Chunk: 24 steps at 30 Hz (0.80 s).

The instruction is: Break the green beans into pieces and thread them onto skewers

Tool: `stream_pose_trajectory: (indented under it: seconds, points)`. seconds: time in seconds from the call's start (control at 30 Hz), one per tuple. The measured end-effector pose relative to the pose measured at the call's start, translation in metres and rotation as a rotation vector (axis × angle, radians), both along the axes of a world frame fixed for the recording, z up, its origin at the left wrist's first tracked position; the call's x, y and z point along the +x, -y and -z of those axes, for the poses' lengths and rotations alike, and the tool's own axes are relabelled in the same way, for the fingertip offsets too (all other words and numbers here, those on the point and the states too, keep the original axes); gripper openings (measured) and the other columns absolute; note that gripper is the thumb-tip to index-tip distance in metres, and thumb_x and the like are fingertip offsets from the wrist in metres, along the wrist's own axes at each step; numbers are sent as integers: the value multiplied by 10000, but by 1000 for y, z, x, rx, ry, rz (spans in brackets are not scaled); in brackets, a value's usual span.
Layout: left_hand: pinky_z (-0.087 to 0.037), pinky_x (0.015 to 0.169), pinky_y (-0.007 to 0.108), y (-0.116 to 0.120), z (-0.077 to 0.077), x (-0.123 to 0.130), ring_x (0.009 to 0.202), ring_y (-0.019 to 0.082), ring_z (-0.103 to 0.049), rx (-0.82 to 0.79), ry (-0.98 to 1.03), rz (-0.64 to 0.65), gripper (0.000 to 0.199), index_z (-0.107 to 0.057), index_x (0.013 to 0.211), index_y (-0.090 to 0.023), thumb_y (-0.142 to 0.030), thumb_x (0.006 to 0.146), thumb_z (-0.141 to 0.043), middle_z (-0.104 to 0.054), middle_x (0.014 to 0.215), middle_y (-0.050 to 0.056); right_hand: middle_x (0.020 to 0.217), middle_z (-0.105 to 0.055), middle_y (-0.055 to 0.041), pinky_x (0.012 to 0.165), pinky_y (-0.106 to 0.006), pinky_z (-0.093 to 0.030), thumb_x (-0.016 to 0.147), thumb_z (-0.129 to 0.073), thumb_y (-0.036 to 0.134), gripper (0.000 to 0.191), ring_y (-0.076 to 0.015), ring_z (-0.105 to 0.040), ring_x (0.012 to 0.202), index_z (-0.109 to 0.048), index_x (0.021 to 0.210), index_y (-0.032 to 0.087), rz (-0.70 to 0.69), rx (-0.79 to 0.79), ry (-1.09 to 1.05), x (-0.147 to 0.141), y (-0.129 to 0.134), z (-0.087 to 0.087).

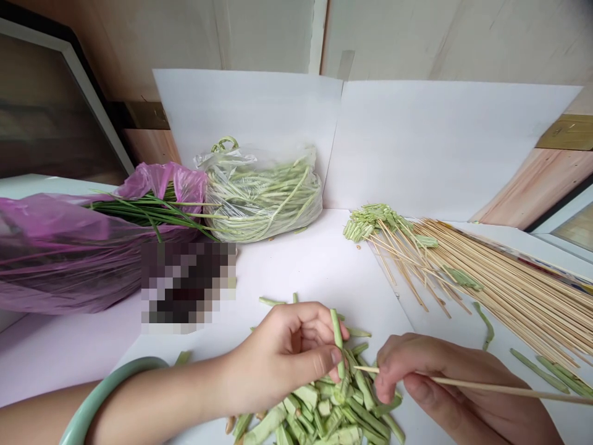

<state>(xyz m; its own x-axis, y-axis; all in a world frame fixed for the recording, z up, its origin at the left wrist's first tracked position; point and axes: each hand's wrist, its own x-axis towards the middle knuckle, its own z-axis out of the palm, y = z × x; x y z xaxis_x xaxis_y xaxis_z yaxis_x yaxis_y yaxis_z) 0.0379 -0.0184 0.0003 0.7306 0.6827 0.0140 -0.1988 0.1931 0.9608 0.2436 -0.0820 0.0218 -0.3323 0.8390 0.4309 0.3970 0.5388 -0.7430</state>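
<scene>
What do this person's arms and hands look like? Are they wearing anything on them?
The left hand and right hand wear no gloves, and no sleeves show. A smooth, wide, pale green bangle sits on the left wrist. The nails look short.

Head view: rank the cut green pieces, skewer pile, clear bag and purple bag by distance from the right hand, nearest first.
From the right hand:
1. Cut green pieces: just left, at the front.
2. Skewer pile: ahead, to the right.
3. Clear bag: at the back, left of centre.
4. Purple bag: far left.
</scene>
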Motion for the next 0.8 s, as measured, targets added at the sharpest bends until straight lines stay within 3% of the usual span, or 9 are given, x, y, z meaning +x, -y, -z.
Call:
stream_pose_trajectory:
  seconds: [0.17,0.5,0.8]
  points:
    - [-476,625,196,-1,1,2,610,92,-618,-140,53,-21,260,-558,791,-119,-246,748,-781,-615,663,-1,817,-725,72,656,-124,-536,929,-478,140,234,-100,-708,717,-603,1003,324,95,83,52,-3,1,5]
    - [-484,601,184,0,0,2,595,91,-636,-159,120,-12,242,-630,784,-95,-274,752,-790,-664,645,19,826,-751,74,729,-113,-559,887,-567,104,187,-85,-732,774,-601,927,284,44,56,-108,-11,-6,12]
    - [-488,594,191,2,0,2,582,96,-637,-166,121,-27,267,-624,742,-98,-292,728,-807,-670,641,26,819,-748,54,715,-112,-561,892,-569,128,154,-100,-734,783,-606,905,277,38,73,-118,-12,-6,11]
